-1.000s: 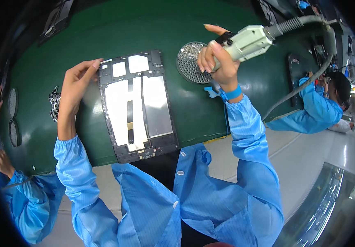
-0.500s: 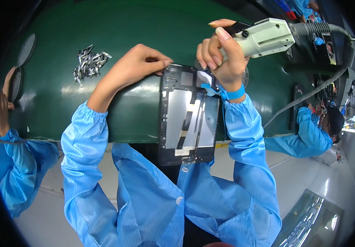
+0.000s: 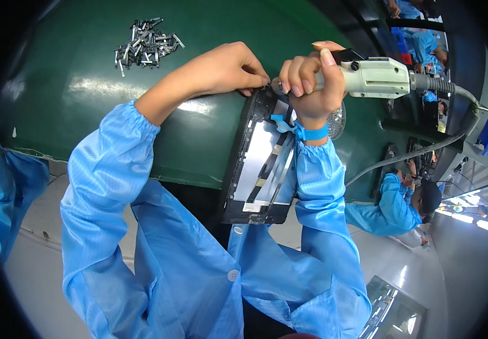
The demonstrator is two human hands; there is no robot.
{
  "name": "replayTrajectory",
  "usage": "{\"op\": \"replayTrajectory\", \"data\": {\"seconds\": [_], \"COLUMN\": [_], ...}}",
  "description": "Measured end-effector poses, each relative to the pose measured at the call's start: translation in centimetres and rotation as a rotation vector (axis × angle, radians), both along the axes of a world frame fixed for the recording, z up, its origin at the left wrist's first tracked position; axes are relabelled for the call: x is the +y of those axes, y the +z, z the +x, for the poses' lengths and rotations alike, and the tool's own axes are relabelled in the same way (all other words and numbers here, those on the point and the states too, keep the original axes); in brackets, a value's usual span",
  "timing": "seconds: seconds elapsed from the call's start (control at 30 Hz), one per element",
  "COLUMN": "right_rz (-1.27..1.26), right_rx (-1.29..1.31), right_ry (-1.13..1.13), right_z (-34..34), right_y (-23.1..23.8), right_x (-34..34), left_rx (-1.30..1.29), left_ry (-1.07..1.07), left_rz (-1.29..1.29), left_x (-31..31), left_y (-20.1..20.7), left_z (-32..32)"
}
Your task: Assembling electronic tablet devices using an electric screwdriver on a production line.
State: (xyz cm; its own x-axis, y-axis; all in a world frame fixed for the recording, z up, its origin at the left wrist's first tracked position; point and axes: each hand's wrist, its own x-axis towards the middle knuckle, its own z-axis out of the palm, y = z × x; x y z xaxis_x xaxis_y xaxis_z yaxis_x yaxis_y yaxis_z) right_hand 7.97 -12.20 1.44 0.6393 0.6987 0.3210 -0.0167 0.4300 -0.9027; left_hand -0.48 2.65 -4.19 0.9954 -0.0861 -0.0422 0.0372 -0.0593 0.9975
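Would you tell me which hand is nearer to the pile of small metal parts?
Left. The left hand lies just right of the pile of small metal parts; the right hand is farther right.

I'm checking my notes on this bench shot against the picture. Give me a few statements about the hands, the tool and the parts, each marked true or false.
1. The right hand grips a pale power screwdriver. True.
2. The left hand rests on the pile of small metal parts. False: the pile lies apart on the green table; the left hand touches the top edge of the black frame.
3. The frame lies wholly on the table. False: its near end overhangs the table edge toward the person.
4. A blue strap circles the right wrist. True.
5. Another person in blue is at the right. True.
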Motion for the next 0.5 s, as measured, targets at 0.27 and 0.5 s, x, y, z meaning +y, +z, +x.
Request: {"op": "replayTrajectory", "data": {"seconds": [0.27, 0.5], "right_rz": [0.013, 0.004], "right_rx": [0.034, 0.067], "right_ry": [0.015, 0.001], "right_z": [0.7, 1.0], "right_y": [-1.9, -2.8], "right_x": [0.0, 0.2], "left_rx": [0.012, 0.029], "left_ry": [0.008, 0.009], "left_rz": [-0.027, 0.014], "left_x": [-0.1, 0.1], "left_y": [-1.7, -2.1], "left_z": [0.6, 0.8]}}
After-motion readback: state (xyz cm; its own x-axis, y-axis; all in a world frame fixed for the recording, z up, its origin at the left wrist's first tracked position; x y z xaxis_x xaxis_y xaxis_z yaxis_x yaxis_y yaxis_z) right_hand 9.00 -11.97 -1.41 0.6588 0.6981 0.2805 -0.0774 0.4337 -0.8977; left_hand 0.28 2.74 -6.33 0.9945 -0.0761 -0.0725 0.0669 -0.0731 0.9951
